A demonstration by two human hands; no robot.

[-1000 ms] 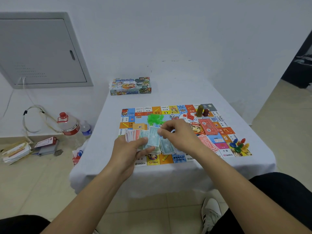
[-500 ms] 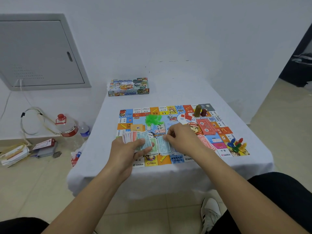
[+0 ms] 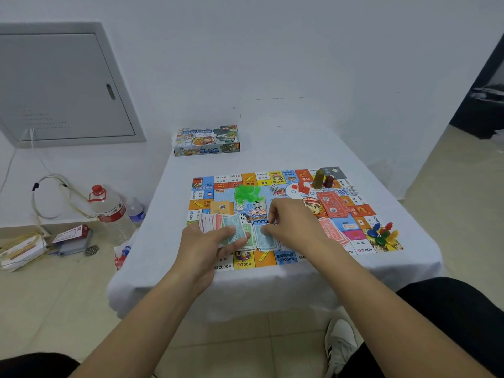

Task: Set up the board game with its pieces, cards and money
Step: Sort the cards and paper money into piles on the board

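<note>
The colourful game board [image 3: 272,261] lies flat on the white table [image 3: 300,148]. My left hand [image 3: 207,245] grips a fan of paper money [image 3: 218,222] over the board's near left part. My right hand [image 3: 293,225] pinches a blue note on the pile of notes [image 3: 263,241] lying on the board. Red cards [image 3: 334,204] rest on the right half. Green plastic pieces [image 3: 246,193] sit in a heap near the centre, with a die [image 3: 274,187] beside them. Coloured pawns [image 3: 381,233] cluster at the near right corner. Tall brown and dark red pieces [image 3: 323,180] stand at the far right.
The game box [image 3: 207,140] sits at the table's far left corner. On the floor to the left stand a large water bottle [image 3: 107,208] and a small bottle [image 3: 136,211], with papers [image 3: 21,252] and cables. My knees and a white shoe [image 3: 341,345] are below the table edge.
My right hand has come down from a raised position to the note pile on the board. My left hand keeps the fan of notes, shifted slightly lower.
</note>
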